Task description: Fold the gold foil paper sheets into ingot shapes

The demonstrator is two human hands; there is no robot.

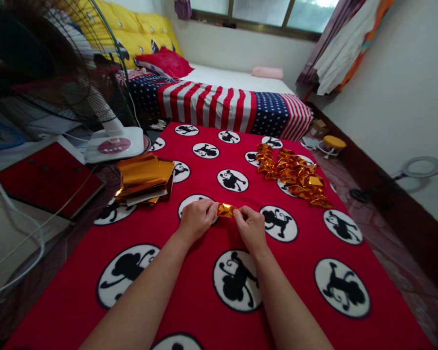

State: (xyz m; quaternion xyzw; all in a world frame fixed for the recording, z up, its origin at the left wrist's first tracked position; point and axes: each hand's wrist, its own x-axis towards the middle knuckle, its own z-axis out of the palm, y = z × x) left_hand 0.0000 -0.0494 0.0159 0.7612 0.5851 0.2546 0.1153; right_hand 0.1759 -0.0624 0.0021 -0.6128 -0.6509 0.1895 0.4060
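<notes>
Between my two hands is a small folded piece of shiny gold foil paper [226, 210], held just over the red cloth [200, 167]. My left hand [197, 218] pinches its left end, and my right hand [251, 226] pinches the right end. To the left lies a stack of gold foil sheets [144, 172], some with pale backs showing. Several folded gold paper pieces [292, 170] sit in rows toward the far right of the cloth.
A fan [113, 141] stands beyond the stack at the left, beside a dark red panel [45, 170] and a loose white cable [40, 243]. Past the cloth's far edge is a bed [219, 104]. On the floor at right are a yellow stool [335, 141] and a ring-shaped stand [421, 166].
</notes>
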